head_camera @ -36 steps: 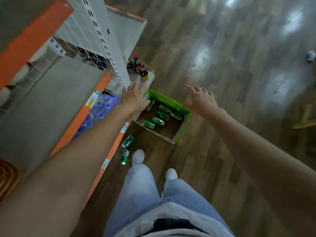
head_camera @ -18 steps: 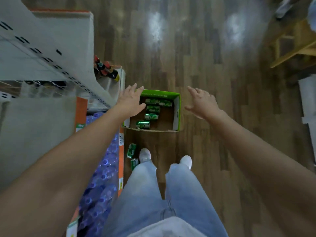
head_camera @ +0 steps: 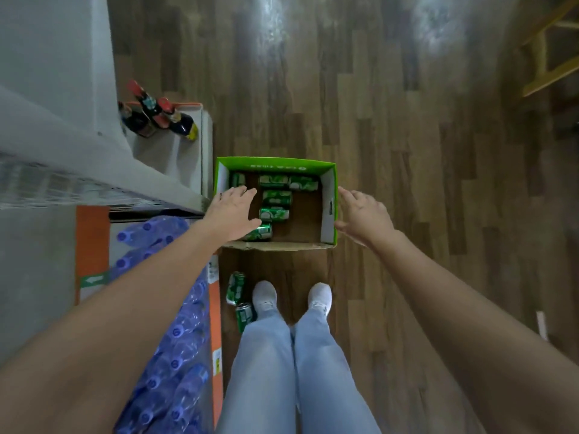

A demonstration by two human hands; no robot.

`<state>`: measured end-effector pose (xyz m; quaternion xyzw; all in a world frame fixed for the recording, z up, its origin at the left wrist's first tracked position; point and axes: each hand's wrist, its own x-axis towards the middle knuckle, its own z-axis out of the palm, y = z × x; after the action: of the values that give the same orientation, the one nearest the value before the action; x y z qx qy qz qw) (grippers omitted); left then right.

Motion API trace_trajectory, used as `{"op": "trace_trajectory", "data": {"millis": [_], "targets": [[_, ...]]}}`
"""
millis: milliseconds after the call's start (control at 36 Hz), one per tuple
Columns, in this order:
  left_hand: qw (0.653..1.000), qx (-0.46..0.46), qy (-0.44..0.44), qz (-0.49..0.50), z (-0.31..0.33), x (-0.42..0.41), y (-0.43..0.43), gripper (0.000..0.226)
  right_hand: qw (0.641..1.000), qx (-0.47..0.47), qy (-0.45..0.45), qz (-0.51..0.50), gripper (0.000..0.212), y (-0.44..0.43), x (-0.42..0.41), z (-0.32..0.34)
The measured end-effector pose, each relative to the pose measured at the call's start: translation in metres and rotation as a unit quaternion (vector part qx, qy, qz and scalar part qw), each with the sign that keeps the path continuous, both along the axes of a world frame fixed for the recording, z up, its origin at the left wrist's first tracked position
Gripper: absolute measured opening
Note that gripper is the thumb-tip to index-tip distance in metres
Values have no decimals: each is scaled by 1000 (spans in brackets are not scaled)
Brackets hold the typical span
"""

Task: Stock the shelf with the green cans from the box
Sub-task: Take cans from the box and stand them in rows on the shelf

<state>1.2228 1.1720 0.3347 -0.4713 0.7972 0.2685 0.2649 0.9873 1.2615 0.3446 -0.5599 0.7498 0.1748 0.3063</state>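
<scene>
Box [head_camera: 275, 166], green outside and brown cardboard inside, sits open-topped on the wooden floor [head_camera: 391, 136], just beside the end of the shelf [head_camera: 169, 158]. Green cans [head_camera: 277, 198] lie on their sides inside it, grouped along the far wall and the left half. The left hand [head_camera: 233, 213] reaches out over the left side of the box with fingers straight and spread, holding nothing; it overlaps the nearest can in the head view, and contact cannot be confirmed. The right hand [head_camera: 365, 214] is extended just outside the right wall of the box, fingers loosely straight, also holding nothing. Two loose cans [head_camera: 235, 288] lie on the floor between the box and the person's left shoe [head_camera: 264, 297], close to the orange shelf edge [head_camera: 214, 308]. Dark bottles [head_camera: 156, 115] with red caps stand on the low shelf beyond the box. Blue water bottles [head_camera: 175, 339] fill the shelf level at lower left.
</scene>
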Motion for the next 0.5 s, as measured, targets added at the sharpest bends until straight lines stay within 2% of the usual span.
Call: {"op": "trace_trajectory", "data": {"millis": [333, 500], "targets": [[998, 58, -17, -3, -167, -1, -5, 72, 1000, -18, -4, 19, 76, -38, -10, -150], [998, 68, -14, 9, -257, 6, -2, 72, 999, -17, -22, 45, 78, -44, 3, -245]]}}
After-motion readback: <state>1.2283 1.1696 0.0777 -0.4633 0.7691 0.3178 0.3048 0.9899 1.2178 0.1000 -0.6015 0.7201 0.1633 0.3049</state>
